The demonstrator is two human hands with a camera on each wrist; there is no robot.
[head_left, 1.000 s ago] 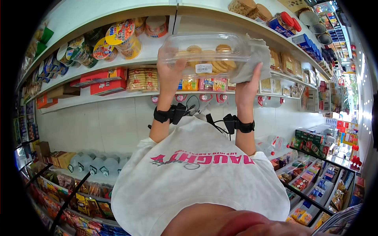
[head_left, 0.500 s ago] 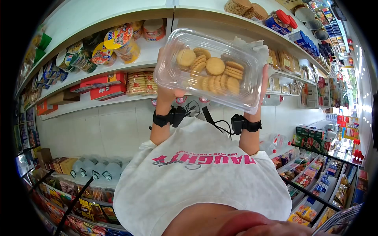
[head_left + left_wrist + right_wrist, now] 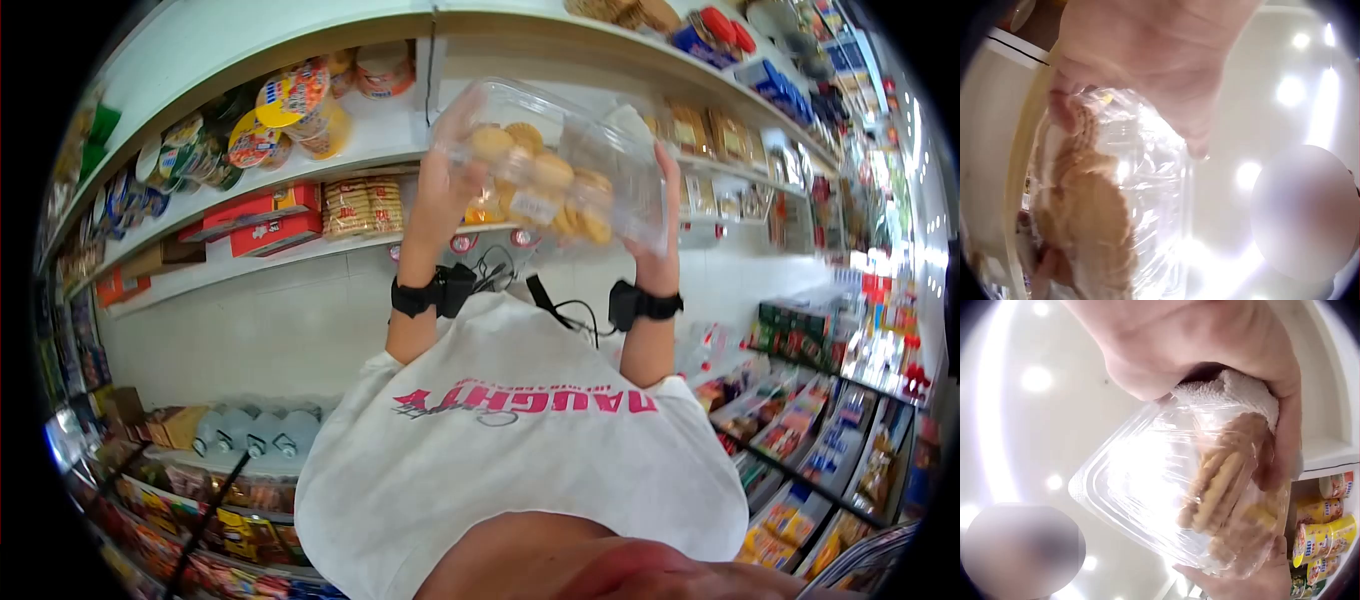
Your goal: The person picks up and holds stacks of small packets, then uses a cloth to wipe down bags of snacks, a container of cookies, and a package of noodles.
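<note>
Both hands hold up a clear plastic clamshell box (image 3: 628, 180) of round, ridged-edge cookies (image 3: 552, 173), tilted with its right end lower. A white label (image 3: 532, 207) shows on its side. My left hand (image 3: 447, 195) grips the left end, its thumb and fingers spread around the box in the left wrist view. My right hand (image 3: 656, 258) grips the other end, with a pale towelling cloth (image 3: 1235, 394) bunched between palm and box. In the right wrist view the cookies (image 3: 1219, 487) lean together in a row inside the plastic.
Behind the box runs a white wall shelf (image 3: 240, 30) with instant noodle cups (image 3: 300, 100), red boxes (image 3: 275, 230) and packaged biscuits (image 3: 362, 205). Large water bottles (image 3: 265, 430) stand low at left. Racks of snacks (image 3: 790, 430) fill the lower right.
The box tipped from nearly level to show its cookies from above, then tilted partly back up with its right end lowered. My right hand moved a little down and to the right.
</note>
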